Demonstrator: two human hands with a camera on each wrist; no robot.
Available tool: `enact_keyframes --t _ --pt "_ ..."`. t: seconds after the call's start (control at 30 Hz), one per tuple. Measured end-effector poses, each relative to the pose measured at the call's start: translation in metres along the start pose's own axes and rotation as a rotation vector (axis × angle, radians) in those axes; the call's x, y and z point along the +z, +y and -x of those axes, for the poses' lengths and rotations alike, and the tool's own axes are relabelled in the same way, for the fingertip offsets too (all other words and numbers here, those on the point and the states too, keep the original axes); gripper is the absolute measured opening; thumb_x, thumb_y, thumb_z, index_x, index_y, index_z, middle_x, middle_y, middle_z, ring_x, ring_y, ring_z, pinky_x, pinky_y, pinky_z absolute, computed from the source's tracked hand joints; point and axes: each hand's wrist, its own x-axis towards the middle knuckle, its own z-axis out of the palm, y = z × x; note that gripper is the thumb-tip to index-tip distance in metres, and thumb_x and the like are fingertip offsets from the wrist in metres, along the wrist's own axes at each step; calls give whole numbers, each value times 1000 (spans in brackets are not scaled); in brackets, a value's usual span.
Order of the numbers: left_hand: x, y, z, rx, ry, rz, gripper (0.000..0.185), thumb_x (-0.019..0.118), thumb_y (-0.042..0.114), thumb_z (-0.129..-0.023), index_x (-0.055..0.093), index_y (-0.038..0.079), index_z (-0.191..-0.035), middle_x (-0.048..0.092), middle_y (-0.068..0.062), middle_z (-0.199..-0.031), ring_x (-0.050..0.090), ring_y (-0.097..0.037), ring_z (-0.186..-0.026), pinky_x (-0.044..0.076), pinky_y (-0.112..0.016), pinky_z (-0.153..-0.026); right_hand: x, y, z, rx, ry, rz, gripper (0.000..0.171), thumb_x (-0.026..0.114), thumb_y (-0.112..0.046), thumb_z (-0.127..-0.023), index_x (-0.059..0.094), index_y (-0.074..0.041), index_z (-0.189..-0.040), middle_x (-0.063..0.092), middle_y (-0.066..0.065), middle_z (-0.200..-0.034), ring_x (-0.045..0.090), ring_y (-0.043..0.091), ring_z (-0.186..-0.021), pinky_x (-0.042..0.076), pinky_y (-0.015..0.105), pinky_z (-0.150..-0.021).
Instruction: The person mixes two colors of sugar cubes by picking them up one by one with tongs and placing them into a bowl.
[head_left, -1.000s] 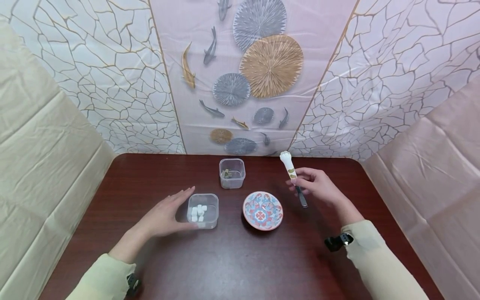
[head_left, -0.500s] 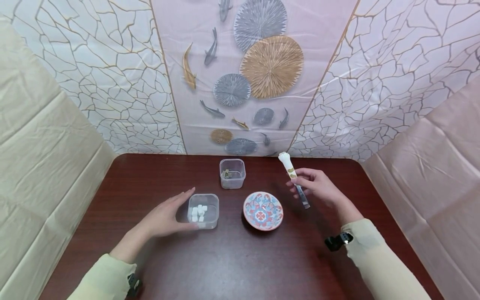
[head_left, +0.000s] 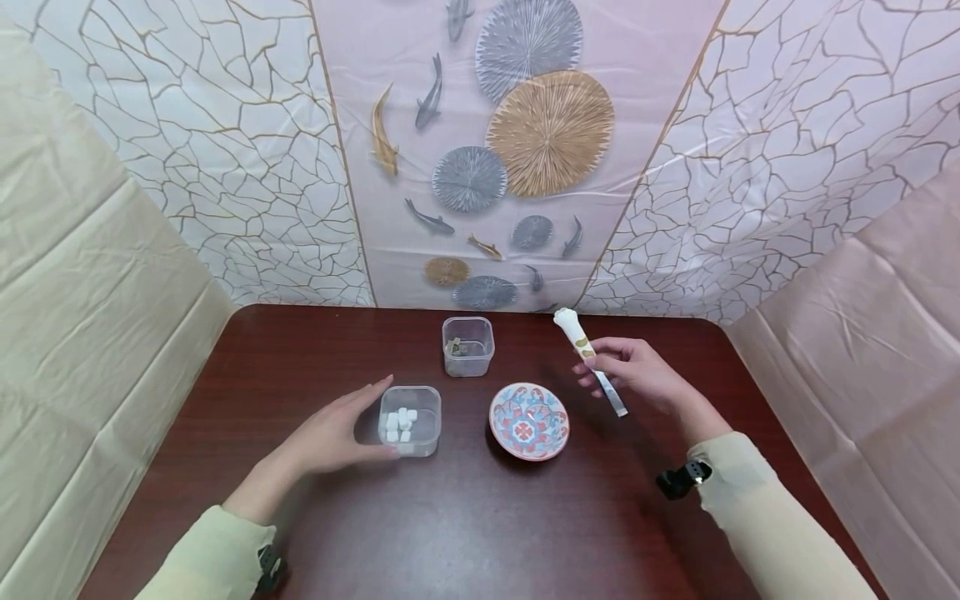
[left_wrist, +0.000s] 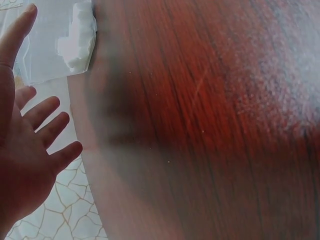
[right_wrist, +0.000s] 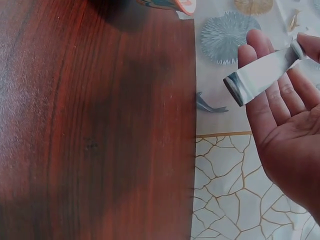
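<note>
My left hand (head_left: 330,429) spans the left side of a clear plastic box (head_left: 427,417) holding several white cubes (head_left: 399,422). Thumb and fingers are spread at its front and back corners; firm contact cannot be told. In the left wrist view the fingers (left_wrist: 50,107) stand apart below the box (left_wrist: 45,45). With thumb and fingertips my right hand (head_left: 637,371) pinches a utensil (head_left: 577,335), white paw-shaped at the top, with a flat metal end (right_wrist: 262,75) pointing down right. It is held above the table, right of a patterned dish (head_left: 529,422).
Behind the dish stands a second clear box (head_left: 480,364) with a few small greenish pieces (head_left: 454,346) inside. All rest on a dark red wooden table (head_left: 450,533). Patterned cloth (head_left: 465,167) hangs at the back, with beige cloth (head_left: 97,275) at the sides.
The utensil has turned slightly in my right hand, its metal end swinging a little to the right. My left hand stays beside the box. The head view has shifted slightly.
</note>
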Motion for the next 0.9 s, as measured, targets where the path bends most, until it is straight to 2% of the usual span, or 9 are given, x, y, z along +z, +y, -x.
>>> enact_keyframes --t 0.07,0.2,0.3,0.47,0.63,0.9 --pt "-1 1 0 4 0 -1 112 86 67 -80 35 22 -169 44 -16 -167 44 -44 -151 40 -67 -116 -1 -3 -1 10 -23 13 37 67 -9 -105 58 11 -135 75 30 -115 78 28 -94 65 46 -80" --pt "-1 2 0 9 3 6 112 87 65 -79 36 22 -169 46 -16 -166 46 -43 -149 41 -66 -116 -3 -10 -3 25 -83 68 38 66 -8 -105 58 12 -136 79 21 -112 78 25 -93 65 45 -79" --pt "-1 1 -1 19 11 22 112 90 61 -79 37 20 -168 47 -15 -165 48 -41 -149 42 -64 -116 -3 -16 -6 30 -128 120 38 65 -9 -106 60 11 -137 80 16 -110 78 29 -94 65 46 -77" --pt "0 0 -4 32 28 64 109 94 53 -78 40 18 -167 49 -13 -164 49 -38 -149 42 -62 -117 4 -29 -12 45 -173 231 35 70 -14 -104 67 5 -133 80 16 -109 77 32 -91 65 47 -74" --pt "0 -1 -7 45 34 92 107 96 49 -76 43 19 -165 52 -10 -162 50 -36 -147 44 -60 -117 17 -43 -20 41 -228 345 32 75 -16 -100 73 0 -128 80 16 -107 78 26 -86 65 50 -76" --pt "2 0 -10 42 26 138 106 99 44 -75 46 20 -164 57 -8 -158 55 -33 -143 47 -60 -114 42 -60 -34 -22 -313 482 31 78 -18 -98 76 -3 -125 79 17 -94 74 22 -74 61 34 -65"
